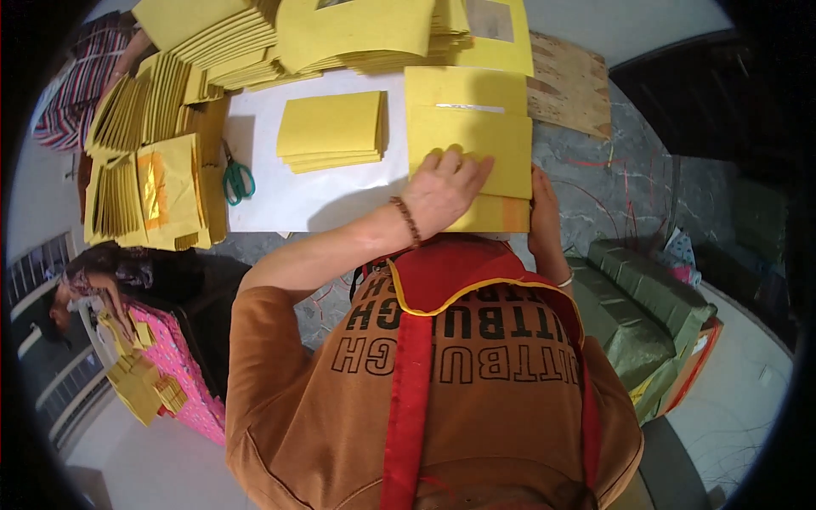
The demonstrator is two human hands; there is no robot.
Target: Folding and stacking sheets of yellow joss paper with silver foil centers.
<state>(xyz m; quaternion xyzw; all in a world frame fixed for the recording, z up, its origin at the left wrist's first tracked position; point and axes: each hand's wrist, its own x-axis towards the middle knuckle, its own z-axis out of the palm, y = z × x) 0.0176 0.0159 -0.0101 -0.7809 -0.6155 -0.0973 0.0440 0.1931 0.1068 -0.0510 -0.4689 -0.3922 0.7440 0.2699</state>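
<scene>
A: In the head view, what is the left hand doing?

B: The left hand (pixel 444 189) presses on a folded yellow sheet (pixel 503 140) at the right of the white table top (pixel 262 197). Its fingers are bent and close together, with the thumb a little apart on the right.

A: And the right hand?

B: The right hand (pixel 546 219) is at that sheet's right edge, fingers pointing to the far side. I cannot tell whether they pinch the edge.

A: What is under the folded sheet?

B: More yellow paper (pixel 463 83), showing past its far and near edges.

A: What else is on the table?

B: 1 small yellow stack (pixel 330 126), left of the left hand. Farther left, 1 pair of green-handled scissors (pixel 234 164) lies near some yellow bundles (pixel 127 115). More yellow piles (pixel 353 34) cover the far side.

A: Anything beyond?

B: A wooden board (pixel 571 85) at the far right, and a green sofa (pixel 616 297) nearer.
</scene>
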